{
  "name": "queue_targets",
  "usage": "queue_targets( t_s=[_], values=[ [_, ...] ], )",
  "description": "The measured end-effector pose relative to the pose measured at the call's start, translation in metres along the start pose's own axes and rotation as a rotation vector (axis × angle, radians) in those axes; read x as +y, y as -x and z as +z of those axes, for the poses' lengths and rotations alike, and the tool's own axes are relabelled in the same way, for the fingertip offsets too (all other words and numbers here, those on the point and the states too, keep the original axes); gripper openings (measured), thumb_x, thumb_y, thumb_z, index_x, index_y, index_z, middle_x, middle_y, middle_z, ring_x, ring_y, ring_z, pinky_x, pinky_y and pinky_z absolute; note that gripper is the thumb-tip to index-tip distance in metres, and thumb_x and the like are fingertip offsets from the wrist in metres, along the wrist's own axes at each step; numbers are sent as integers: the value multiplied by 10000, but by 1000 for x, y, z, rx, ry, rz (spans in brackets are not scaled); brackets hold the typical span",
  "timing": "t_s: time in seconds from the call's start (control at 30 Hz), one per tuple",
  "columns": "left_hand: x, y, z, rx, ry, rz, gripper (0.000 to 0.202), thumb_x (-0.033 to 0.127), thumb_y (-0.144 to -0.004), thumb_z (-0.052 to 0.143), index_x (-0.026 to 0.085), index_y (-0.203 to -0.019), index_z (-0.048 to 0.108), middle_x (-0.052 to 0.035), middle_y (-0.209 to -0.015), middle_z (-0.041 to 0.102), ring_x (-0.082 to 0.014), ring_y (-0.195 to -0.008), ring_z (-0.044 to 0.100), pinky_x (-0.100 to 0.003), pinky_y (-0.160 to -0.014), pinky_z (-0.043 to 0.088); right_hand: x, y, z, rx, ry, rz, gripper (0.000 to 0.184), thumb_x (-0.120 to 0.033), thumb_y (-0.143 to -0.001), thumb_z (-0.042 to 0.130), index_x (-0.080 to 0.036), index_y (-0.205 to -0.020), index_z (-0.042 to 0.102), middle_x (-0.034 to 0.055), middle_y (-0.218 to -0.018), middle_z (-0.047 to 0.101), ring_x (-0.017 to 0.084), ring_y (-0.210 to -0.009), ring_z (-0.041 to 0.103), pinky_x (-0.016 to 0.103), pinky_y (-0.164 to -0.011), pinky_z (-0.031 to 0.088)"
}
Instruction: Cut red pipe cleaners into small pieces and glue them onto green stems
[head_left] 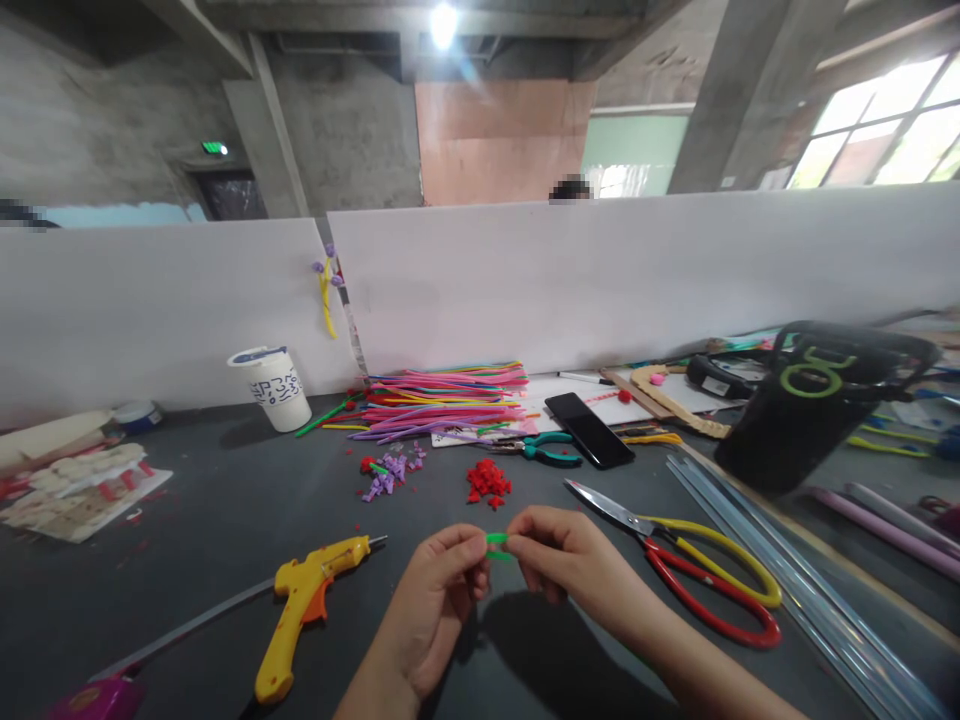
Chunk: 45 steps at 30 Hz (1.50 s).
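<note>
My left hand (448, 572) and my right hand (559, 555) meet above the dark table, thumbs and forefingers pinched. Between the fingertips, both grip a short bent piece of green pipe cleaner (496, 546); the fingers cover its ends. Just beyond them lies a small heap of red pieces (489, 481). A heap of purple pieces (386, 475) sits further left, with some green and red in it. To the right of my right hand are large scissors (679, 545) with one yellow and one red handle, blades apart.
A yellow glue gun (310, 600) lies at left. Behind the heaps are bundled pipe cleaners (450, 400), teal-handled pliers (547, 450), a black phone (589, 430) and a white cup (270, 388). Clear sticks (810, 590) and a black bin-like container (787, 430) stand right. A white partition (600, 280) closes the back.
</note>
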<state>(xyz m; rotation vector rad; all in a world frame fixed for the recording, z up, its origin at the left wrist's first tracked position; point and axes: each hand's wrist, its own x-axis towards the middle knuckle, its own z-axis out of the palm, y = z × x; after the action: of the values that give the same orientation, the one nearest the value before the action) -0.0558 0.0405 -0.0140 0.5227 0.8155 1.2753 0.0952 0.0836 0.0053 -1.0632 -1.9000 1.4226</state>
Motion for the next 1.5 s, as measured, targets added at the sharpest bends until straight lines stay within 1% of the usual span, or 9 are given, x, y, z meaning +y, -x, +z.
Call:
queue_targets(
  t_s=[0.17,0.27,0.5,0.63,0.77,0.93,1.2,1.33,1.5],
  values=[
    [1,2,-4,-22,-18,-77,90,183,-695,638,99,-664,632,-1,-575,549,-55,-488,461,-167,-485,346,-1,4,-4,61,474,-371,162,-219,-852,443,-186,-791,588,18,-720,587,132,-671,533,220,-615,373],
    [1,4,-4,-37,-81,-108,99,185,-679,651,92,-662,622,3,-565,537,-56,-490,463,-162,-484,339,0,5,-5,55,615,-450,188,-185,-875,398,-185,-825,579,30,-729,585,130,-664,531,214,-601,369],
    [1,3,0,-64,-180,-135,179,190,-618,667,124,-534,523,41,-480,460,-45,-427,371,-170,-447,280,6,4,-8,146,740,-592,192,-188,-886,383,-186,-841,570,30,-709,601,134,-655,535,223,-605,370],
    [2,3,3,-14,-254,-84,185,205,-607,686,135,-542,528,66,-428,422,-44,-404,337,-173,-427,241,7,2,-12,147,760,-571,194,-205,-887,386,-190,-831,571,30,-728,617,137,-670,558,226,-612,384],
    [1,0,3,2,-271,-30,124,174,-585,698,134,-625,588,40,-483,516,-58,-439,416,-183,-451,288,7,-2,-17,142,719,-470,156,-210,-867,421,-198,-831,572,23,-753,633,142,-691,580,225,-617,401],
    [2,-3,-2,32,-225,-50,149,156,-554,714,123,-636,595,29,-534,548,-51,-448,458,-175,-457,318,8,-3,-15,94,681,-431,153,-203,-861,420,-202,-842,572,21,-759,627,142,-705,583,224,-627,397],
    [3,-1,-4,-15,-227,-128,221,176,-528,732,145,-593,523,49,-461,520,-35,-370,404,-164,-402,258,8,-2,-13,63,651,-406,152,-218,-871,427,-194,-819,568,18,-744,614,140,-702,569,221,-630,386],
    [4,-1,-4,-5,-274,-106,192,205,-545,724,138,-597,551,24,-504,559,-55,-408,458,-179,-431,322,7,-3,-14,49,675,-424,161,-207,-870,424,-186,-816,574,20,-729,600,137,-684,561,220,-618,378],
    [1,-5,-5,63,-365,-31,182,204,-515,732,136,-595,583,24,-481,561,-90,-431,510,-212,-457,382,8,-2,-11,41,701,-439,143,-176,-851,436,-188,-807,571,19,-725,595,135,-673,555,217,-606,371]
  ],
)
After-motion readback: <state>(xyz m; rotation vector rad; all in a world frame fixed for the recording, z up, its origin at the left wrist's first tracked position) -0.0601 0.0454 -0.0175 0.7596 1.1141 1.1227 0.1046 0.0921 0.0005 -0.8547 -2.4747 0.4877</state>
